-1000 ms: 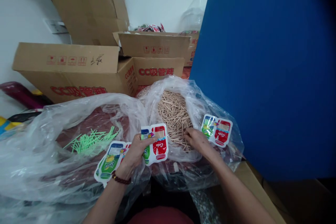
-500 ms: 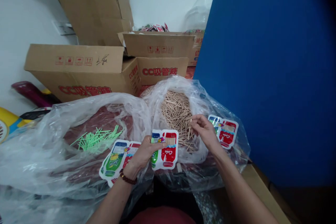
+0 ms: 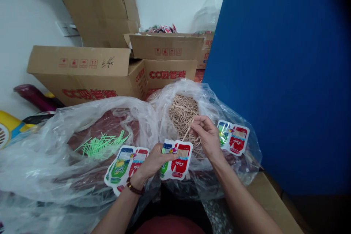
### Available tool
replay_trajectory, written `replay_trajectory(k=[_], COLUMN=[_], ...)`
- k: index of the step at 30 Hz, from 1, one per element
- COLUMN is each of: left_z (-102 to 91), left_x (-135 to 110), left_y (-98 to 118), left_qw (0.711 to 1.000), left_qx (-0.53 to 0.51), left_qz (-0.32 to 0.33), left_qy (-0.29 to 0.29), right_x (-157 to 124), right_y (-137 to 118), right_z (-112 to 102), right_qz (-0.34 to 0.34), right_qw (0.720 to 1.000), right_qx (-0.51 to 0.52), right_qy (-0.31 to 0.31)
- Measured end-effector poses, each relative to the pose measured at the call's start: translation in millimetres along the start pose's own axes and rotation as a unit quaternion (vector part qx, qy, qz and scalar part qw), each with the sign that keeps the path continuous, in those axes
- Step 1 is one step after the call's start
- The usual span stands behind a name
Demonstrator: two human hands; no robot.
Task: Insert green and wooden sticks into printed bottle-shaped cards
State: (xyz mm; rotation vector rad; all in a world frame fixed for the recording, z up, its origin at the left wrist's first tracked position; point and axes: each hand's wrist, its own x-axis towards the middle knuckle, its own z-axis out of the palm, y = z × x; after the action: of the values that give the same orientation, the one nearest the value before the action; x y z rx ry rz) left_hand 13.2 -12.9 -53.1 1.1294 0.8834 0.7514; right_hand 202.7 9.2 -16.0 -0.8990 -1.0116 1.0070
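My left hand (image 3: 153, 162) grips a bottle-shaped printed tray (image 3: 177, 159), red and green, with tan sticks lying in its top pocket. Just above that tray, my right hand (image 3: 207, 135) pinches a few tan sticks (image 3: 188, 131), their ends pointing down toward the pocket. Behind both hands a clear plastic bag (image 3: 208, 98) holds a heap of tan sticks (image 3: 182, 111). Another printed tray (image 3: 124, 166) lies left of my left wrist. A third tray (image 3: 233, 138) rests on the plastic right of my right hand.
A larger clear bag (image 3: 55, 146) at the left holds green sticks (image 3: 100, 144). Cardboard boxes (image 3: 82, 73) stand stacked behind the bags. A blue panel (image 3: 276, 80) fills the right side. A cardboard edge (image 3: 271, 204) runs along the lower right.
My right hand lifted a few tan sticks out of the heap and brought them left to the tray. My left hand shifted the tray slightly right and lower.
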Motion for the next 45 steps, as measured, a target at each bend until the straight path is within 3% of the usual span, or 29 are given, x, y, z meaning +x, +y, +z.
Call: replay_trajectory(k=[6,22,28,33,39,45], left_z=[-1.9,2.9,5.4,3.5,1.6,2.3], left_x=[-0.4,4.0,2.7,4.4,4.6,5.5], left_y=[-0.9,-1.3,2.8,2.0,2.1,0.3], left_qw=[1.000,0.997,0.995,0.994,0.995,0.996], left_qx=[0.005,-0.058,-0.072,-0.084,-0.071,-0.078], left_qz=[-0.024,-0.036,-0.057,-0.053,-0.054,-0.051], left_qy=[0.008,0.019,0.033,0.050,0.034,0.010], right_x=[0.4,-1.8,0.1,-3.7,-5.8,0.5], right_y=[-2.0,5.0,7.4,12.5,3.0,-5.1], right_z=[-1.3,-2.4,-10.4,-15.3,-22.6,-29.9], right_qz=[-0.001,0.057,0.020,0.046,-0.065,-0.062], right_qw=[1.000,0.997,0.995,0.987,0.949,0.917], right_qx=[-0.016,-0.022,-0.083,-0.114,-0.220,-0.248], right_qy=[0.017,-0.038,-0.048,-0.106,-0.215,-0.306])
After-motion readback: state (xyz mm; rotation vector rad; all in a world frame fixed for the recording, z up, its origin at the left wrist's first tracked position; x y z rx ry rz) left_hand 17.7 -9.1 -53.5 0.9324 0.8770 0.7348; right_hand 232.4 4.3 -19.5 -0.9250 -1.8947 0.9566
